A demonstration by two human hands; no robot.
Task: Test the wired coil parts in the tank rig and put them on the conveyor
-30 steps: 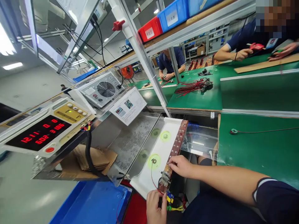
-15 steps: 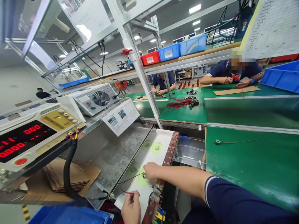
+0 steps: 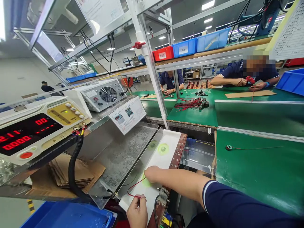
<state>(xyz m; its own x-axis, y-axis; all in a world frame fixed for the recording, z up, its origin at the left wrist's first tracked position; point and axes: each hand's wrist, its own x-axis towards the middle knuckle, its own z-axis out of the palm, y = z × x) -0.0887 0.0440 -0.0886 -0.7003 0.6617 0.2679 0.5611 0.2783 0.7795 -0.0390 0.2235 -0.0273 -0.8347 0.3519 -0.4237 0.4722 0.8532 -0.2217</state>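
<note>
My left hand [image 3: 137, 211] is closed, with the thin red wire [image 3: 131, 193] pinched between thumb and forefinger. The wire loops up to my right hand [image 3: 152, 174], whose fingers are curled down over a yellow-green circle [image 3: 145, 181] on the white sheet [image 3: 155, 163]. Under those fingers the small part at the wire's end is hidden. A second yellow-green ring [image 3: 163, 148] shows farther up the sheet. Along the sheet's right side runs a brown strip with metal studs [image 3: 178, 150].
To the left stands a meter with red digits [image 3: 28, 133], a black corrugated cable [image 3: 73, 171] hanging from it. A blue bin [image 3: 66, 215] is at bottom left. On the green mat [image 3: 258, 171] lies a small round wired part [image 3: 229, 147]. Two co-workers sit beyond, near bundled red wires [image 3: 192, 104].
The camera view has shifted slightly. My right hand now covers the small dark part that showed at its fingertips before. My left hand still pinches the wire.
</note>
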